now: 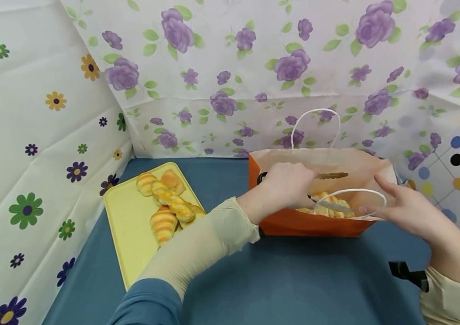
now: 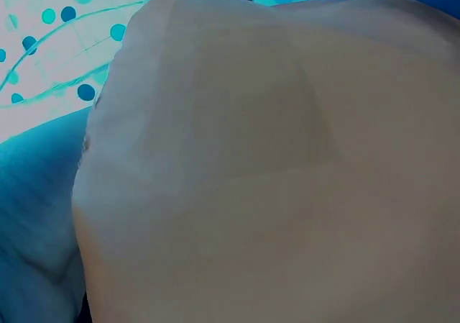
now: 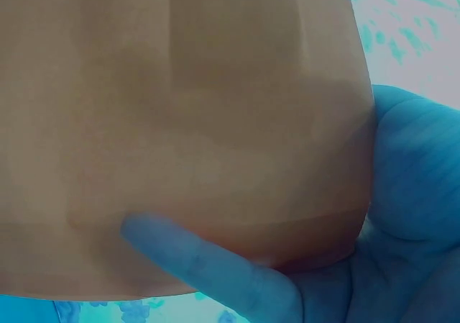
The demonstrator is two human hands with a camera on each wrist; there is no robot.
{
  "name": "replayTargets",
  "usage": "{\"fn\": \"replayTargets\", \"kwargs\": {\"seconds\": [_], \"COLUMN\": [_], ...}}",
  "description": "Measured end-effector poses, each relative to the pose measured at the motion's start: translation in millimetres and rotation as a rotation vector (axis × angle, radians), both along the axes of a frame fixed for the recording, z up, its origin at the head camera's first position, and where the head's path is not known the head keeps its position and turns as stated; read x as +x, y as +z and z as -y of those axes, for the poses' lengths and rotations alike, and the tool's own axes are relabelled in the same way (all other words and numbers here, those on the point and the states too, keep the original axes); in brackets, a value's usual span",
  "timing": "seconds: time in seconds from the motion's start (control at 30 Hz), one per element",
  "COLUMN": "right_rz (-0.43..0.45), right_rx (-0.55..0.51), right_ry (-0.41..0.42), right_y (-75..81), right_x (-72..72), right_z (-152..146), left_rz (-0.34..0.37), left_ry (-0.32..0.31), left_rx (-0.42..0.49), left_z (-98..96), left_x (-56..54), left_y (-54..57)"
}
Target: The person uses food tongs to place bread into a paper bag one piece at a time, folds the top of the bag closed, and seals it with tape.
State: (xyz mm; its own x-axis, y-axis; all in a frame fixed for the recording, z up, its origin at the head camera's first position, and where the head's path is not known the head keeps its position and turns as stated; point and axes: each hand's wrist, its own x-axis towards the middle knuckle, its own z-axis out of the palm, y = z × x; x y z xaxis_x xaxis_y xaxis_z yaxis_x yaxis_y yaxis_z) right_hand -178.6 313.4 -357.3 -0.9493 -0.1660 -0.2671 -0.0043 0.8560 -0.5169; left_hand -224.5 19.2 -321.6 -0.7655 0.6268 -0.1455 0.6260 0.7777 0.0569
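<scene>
An orange paper bag [image 1: 311, 225] with a pale inside and white cord handles stands on the table. My left hand [image 1: 291, 180] is over the bag's mouth and grips a pair of tongs [image 1: 335, 206], whose two arms spread apart inside it. Bread [image 1: 329, 198] with a yellow, ridged top lies in the bag below the tongs. At the bag's right side, my right hand [image 1: 412, 210] holds the edge of the opening, near the front handle. In the right wrist view one finger [image 3: 208, 265] lies against the paper. Bag paper [image 2: 266, 165] fills most of the left wrist view.
A yellow tray [image 1: 132, 225] rests on the blue table [image 1: 295, 280] at left, partly under my left forearm. It carries several breads, among them a twisted loaf [image 1: 173, 201] and a striped roll [image 1: 163, 224]. Flowered cloth [image 1: 222, 81] stands behind the bag.
</scene>
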Motion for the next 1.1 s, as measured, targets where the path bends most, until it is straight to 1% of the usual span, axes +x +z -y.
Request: {"fn": "replayTargets", "kwargs": {"seconds": [0.07,0.1,0.17,0.33,0.4,0.47,0.57,0.67,0.77,0.87,0.97,1.03,1.1], "right_rz": [0.001,0.003,-0.002,-0.013,-0.011,-0.011,-0.008,-0.009,-0.006,-0.010,-0.030,-0.044,-0.065], "right_rx": [-0.006,-0.009,-0.013,-0.023,-0.023,-0.021,-0.020,-0.019,-0.021,-0.027,-0.045,-0.054,-0.086], "right_ry": [-0.008,-0.011,-0.010,-0.002,-0.005,-0.007,-0.015,-0.020,-0.031,-0.047,-0.062,-0.080,-0.108], "right_y": [0.3,0.4,0.9,0.5,-0.2,-0.9,-1.2,-1.8,-2.1,-2.2,-3.3,-4.5,-6.6], "right_x": [2.2,3.4,3.3,3.4,3.2,3.3,4.1,5.1,6.1,7.3,9.5,11.9,16.0], "right_z": [-1,-1,0,3,3,2,0,-2,-2,-2,-3,-3,-4], "left_rz": [-0.019,-0.040,-0.105,-0.325,-0.385,-0.431,-0.462,-0.452,-0.450,-0.488,-0.531,-0.545,-0.546], "left_ry": [0.003,0.003,0.011,0.051,0.070,0.086,0.117,0.170,0.211,0.219,0.218,0.224,0.233], "left_rx": [0.037,0.058,0.102,0.175,0.197,0.234,0.300,0.384,0.472,0.561,0.614,0.647,0.691], "left_z": [1.2,2.7,8.5,27.0,34.9,42.4,53.4,65.5,78.9,91.6,103.0,110.8,119.4], "left_x": [2.9,5.1,10.0,25.8,31.0,35.1,40.6,46.2,51.1,53.1,52.6,52.8,53.0], "left_y": [-1.8,-3.0,-4.3,-11.2,-13.4,-14.3,-15.7,-20.0,-27.9,-37.4,-43.8,-46.3,-49.3]}}
